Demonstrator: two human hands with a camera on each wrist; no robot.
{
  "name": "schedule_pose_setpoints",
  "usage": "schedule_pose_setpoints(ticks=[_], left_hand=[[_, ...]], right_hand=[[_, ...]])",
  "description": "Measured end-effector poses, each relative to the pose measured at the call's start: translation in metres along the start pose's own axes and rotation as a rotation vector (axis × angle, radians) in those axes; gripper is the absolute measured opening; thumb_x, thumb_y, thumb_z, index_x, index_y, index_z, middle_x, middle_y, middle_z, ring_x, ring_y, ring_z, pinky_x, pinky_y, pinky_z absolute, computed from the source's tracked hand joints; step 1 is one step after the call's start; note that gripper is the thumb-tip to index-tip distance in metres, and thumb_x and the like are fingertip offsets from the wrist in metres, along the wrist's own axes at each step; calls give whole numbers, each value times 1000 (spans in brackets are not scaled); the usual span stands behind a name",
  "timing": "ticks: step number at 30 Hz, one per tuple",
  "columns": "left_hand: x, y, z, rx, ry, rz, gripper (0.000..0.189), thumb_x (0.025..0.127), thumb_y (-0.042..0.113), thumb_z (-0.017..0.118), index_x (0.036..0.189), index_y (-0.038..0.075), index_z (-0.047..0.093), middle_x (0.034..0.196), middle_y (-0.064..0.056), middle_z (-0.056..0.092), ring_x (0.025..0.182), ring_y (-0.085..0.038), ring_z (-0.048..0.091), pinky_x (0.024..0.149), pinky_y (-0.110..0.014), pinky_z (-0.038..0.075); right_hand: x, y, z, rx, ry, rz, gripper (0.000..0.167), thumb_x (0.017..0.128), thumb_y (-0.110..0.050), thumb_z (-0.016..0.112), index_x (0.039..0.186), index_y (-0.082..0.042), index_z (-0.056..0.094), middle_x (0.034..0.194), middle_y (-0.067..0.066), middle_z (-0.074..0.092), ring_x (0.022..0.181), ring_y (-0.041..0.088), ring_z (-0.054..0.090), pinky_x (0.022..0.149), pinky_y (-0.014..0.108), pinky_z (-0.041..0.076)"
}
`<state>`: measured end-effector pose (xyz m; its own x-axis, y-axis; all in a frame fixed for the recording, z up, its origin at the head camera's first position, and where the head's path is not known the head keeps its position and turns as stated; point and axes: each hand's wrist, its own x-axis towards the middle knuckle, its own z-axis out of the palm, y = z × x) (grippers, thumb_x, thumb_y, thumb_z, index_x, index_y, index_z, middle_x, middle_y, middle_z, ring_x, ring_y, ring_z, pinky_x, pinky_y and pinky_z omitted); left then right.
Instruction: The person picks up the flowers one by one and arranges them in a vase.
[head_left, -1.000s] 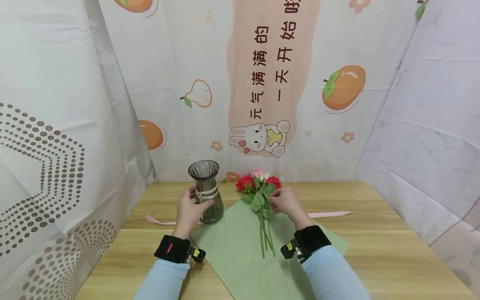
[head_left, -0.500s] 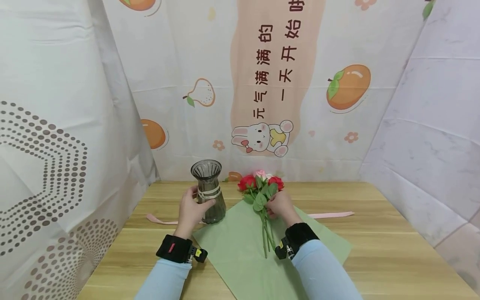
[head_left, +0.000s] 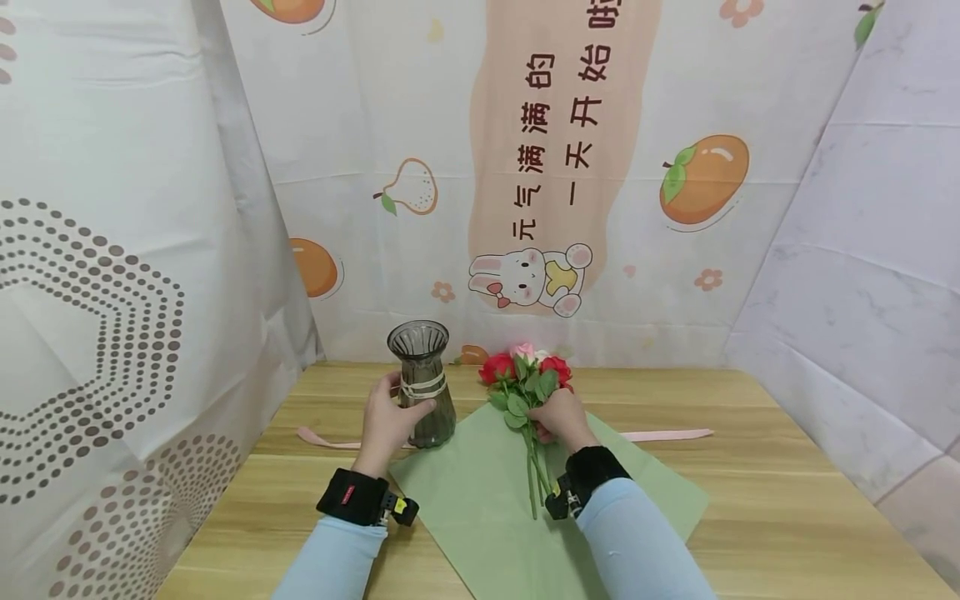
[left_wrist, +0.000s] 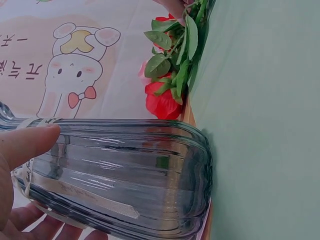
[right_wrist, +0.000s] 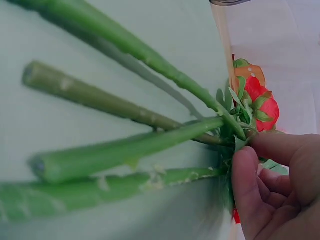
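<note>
A smoky grey glass vase (head_left: 433,423) with a pale cord tied round its neck stands upright at the back left. My left hand (head_left: 384,427) grips its side, thumb at the front; in the left wrist view the thumb lies over the cord. To the right lies a bunch of roses (head_left: 517,392), red and pink heads pointing away, leaves below them. My right hand (head_left: 561,419) holds the bunch just under the leaves. Seen from the right wrist, thumb and forefinger pinch where several green stems (right_wrist: 135,150) meet, and the stem ends fan out toward the camera.
Green wrapping paper (head_left: 480,517) lies at an angle on the wooden table (head_left: 765,500), under the stems. A pink ribbon (head_left: 667,435) runs across behind the vase and the right hand. A printed cloth (head_left: 652,325) hangs at the table's back edge.
My right hand has shifted slightly left and down along the bunch and gathered in around the stems. The left hand keeps its hold on the vase. The head view has swung slightly left.
</note>
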<state>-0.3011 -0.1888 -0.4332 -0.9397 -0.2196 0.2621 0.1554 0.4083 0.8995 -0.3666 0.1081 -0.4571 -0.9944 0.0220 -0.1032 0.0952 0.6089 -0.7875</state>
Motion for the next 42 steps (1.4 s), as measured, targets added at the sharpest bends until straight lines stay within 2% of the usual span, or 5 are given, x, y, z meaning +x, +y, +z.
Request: schedule_pose_setpoints(ticks=[12,20,28,35,42], left_hand=[[-1,-1,2,9,-2,-3,76,81,23,87,143,1,49,139,-20,51,127,-38,49,101,-57,44],[-2,1,3,17,2,-2,75,81,23,86,142,0,49,138,-20,51,127,-38,49,101,-57,44],[-3,1,2,23,5,6,75,81,21,86,142,-1,49,137,-22,52,126,-39,50,99,-56,45],[-1,0,1,11,1,1,75,81,21,86,142,0,48,138,-20,52,126,-38,49,100,-55,46],[-2,1,0,12,0,2,75,81,21,86,142,0,48,138,-21,52,127,-39,49,100,-56,45]], right_hand=[[0,6,2,262,-22,126,14,87,-5,71,77,3,67,59,11,61,49,18,62,50,33,56],[-3,8,-1,315,-50,135,27,93,-12,70,67,-5,64,58,5,57,49,13,55,50,27,51],[-7,9,-9,367,-88,79,29,95,-12,66,67,-6,63,59,3,55,49,11,52,49,25,48],[-6,9,-15,451,-136,39,10,94,-6,65,88,2,65,63,4,56,50,11,53,50,25,48],[-7,4,-18,523,-160,23,14,94,-3,64,102,8,63,67,5,58,52,9,55,51,23,51]])
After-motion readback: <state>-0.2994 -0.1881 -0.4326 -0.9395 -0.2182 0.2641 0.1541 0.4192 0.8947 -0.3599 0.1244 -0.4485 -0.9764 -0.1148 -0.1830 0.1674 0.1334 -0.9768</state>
